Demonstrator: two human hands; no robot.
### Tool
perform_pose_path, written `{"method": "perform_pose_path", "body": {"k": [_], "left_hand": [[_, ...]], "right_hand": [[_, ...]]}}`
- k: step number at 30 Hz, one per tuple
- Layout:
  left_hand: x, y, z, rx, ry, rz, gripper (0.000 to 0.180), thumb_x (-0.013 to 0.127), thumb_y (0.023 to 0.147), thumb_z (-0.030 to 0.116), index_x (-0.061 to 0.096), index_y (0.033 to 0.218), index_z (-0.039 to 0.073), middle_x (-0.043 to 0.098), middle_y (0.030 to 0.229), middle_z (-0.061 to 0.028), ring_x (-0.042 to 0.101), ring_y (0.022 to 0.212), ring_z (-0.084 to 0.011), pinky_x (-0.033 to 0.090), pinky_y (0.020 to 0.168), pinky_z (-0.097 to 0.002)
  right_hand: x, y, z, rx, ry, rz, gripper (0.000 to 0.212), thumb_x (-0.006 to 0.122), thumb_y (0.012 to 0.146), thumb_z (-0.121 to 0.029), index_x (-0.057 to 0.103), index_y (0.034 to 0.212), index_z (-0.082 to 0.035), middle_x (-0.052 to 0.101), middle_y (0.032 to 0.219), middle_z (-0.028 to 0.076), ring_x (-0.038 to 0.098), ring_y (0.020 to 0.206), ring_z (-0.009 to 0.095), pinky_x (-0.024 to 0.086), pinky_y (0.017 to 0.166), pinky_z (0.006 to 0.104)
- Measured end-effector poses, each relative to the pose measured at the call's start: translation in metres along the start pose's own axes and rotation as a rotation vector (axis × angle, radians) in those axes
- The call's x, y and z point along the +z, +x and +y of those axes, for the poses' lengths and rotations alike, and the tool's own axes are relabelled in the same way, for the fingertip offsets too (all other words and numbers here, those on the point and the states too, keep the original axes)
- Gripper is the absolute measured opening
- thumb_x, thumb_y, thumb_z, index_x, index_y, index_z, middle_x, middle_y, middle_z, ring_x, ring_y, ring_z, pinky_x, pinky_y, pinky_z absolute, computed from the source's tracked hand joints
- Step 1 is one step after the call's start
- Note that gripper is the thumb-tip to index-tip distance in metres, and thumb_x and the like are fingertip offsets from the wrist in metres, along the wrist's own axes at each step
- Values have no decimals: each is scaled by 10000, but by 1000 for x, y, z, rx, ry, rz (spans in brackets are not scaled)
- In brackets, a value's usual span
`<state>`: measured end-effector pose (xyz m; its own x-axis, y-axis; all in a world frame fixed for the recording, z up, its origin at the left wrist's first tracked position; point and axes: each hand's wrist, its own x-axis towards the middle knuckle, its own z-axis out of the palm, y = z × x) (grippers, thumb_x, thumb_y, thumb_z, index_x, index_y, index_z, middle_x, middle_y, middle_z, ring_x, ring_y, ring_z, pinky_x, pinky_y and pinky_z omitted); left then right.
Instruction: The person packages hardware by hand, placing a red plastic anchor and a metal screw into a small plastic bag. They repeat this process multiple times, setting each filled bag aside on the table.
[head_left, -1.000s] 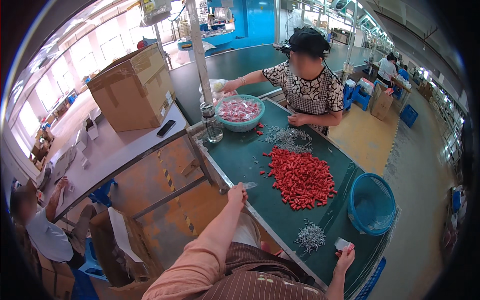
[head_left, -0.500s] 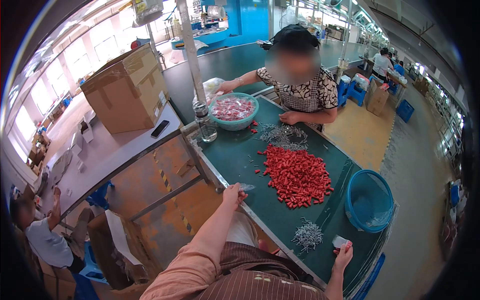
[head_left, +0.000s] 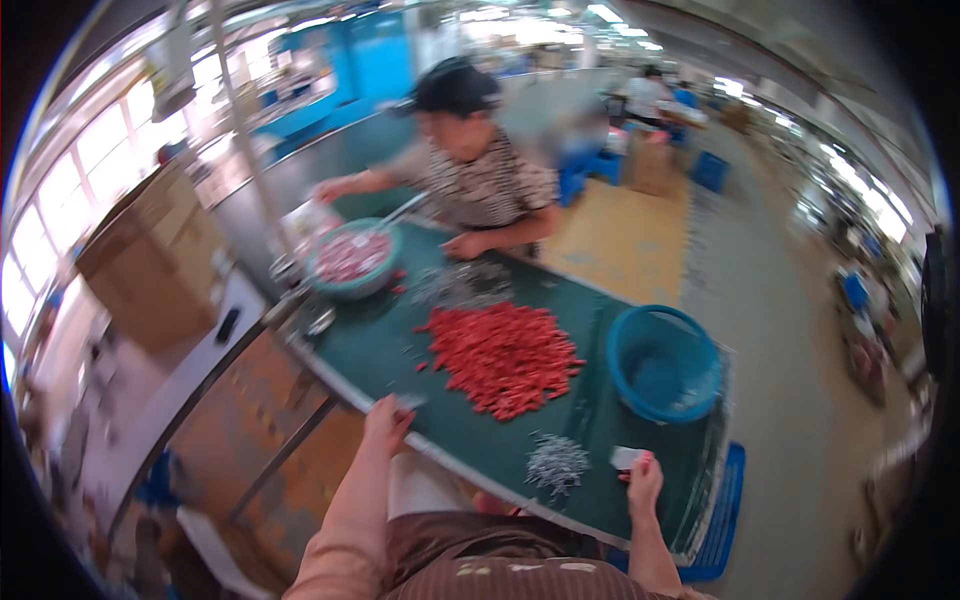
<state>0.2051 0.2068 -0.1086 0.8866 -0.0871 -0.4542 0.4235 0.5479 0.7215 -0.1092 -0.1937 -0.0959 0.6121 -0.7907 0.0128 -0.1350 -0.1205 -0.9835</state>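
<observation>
Green worktable (head_left: 475, 440): some bagged, plenty loose

The left hand (head_left: 388, 424) seems to pinch clear film (head_left: 410, 401) by the table's near edge; the right hand (head_left: 645, 482) pinches a white packet (head_left: 627, 458). Between them lie grey pins (head_left: 557, 466); beyond, heaped red pieces (head_left: 500, 360). Filled bags (head_left: 350, 255) in the far teal basket (head_left: 385, 270) look done; the loose pins and red pieces appear left to handle.

I'm in a factory: heaped red parts (head_left: 500, 360) on my green worktable (head_left: 592, 400), co-worker (head_left: 485, 190) at twelve o'clock, big carton (head_left: 150, 262) at ten.
</observation>
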Motion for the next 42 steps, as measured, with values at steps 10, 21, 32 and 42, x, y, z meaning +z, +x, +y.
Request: {"method": "perform_pose_path", "body": {"k": [10,21,32,42], "left_hand": [[38,-5,40,19,-109,-51,155,523,963,197,482,1077,100,570,1010,-61,608,843,-232,556,782,-414],[130,35,97,175,-323,-231,174,584,940,183,485,1073,129,503,1127,-51,463,1138,-289,464,929,-560],[140,60,77,122,266,-153,91,673,865,110,602,895,62,612,895,-28,614,827,-145,536,704,-277],[-27,-55,98,257,8,50,120,646,880,90,578,941,12,618,903,-69,634,833,-176,564,724,-307]], "right_hand": [[-7,9,7,55,14,19,217,532,954,-131,528,1090,38,594,916,92,610,665,135,525,533,223],[-8,10,3,47,13,40,181,518,956,-108,532,1057,42,596,872,85,595,624,125,510,548,234],[-10,3,-5,77,27,32,191,510,959,-110,535,1076,40,606,892,88,589,624,120,502,550,231],[-10,12,-19,49,-3,-55,297,505,952,-192,529,1163,16,600,998,91,595,829,172,517,682,304]]}}
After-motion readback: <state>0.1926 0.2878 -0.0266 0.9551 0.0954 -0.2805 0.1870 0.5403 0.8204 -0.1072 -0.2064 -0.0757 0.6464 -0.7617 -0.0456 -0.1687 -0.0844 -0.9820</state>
